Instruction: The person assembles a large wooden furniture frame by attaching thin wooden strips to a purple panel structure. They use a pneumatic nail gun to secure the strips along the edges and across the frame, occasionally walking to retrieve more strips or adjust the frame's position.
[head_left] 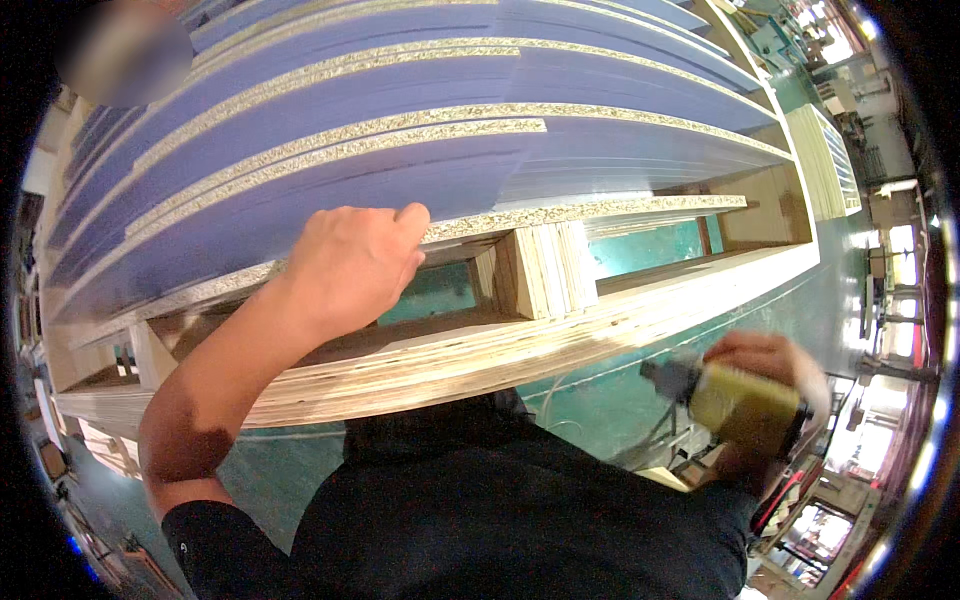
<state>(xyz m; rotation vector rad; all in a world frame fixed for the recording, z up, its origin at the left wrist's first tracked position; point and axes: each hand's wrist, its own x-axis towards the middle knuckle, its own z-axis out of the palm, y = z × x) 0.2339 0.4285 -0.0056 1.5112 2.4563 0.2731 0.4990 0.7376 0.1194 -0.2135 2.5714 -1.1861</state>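
My left hand [355, 262] is closed over the front edge of the nearest board [590, 212], a blue-faced particleboard panel with a speckled edge. That panel lies along the front of a wooden frame [420, 372] with a layered plywood rail. Off to the right, beyond the rail, my right hand [765, 360] is wrapped round a yellow and black power tool [745, 405]. Motion blurs the tool, so its exact kind cannot be made out. Its dark nose points left, apart from the frame.
Behind the nearest panel, several blue boards [400, 80] stand in rows with gaps between. A wood block [553, 268] sits between panel and rail. Green floor [590, 400] shows below the frame. Another board stack [825, 160] stands at right. A blurred round shape [125, 50] covers the upper left.
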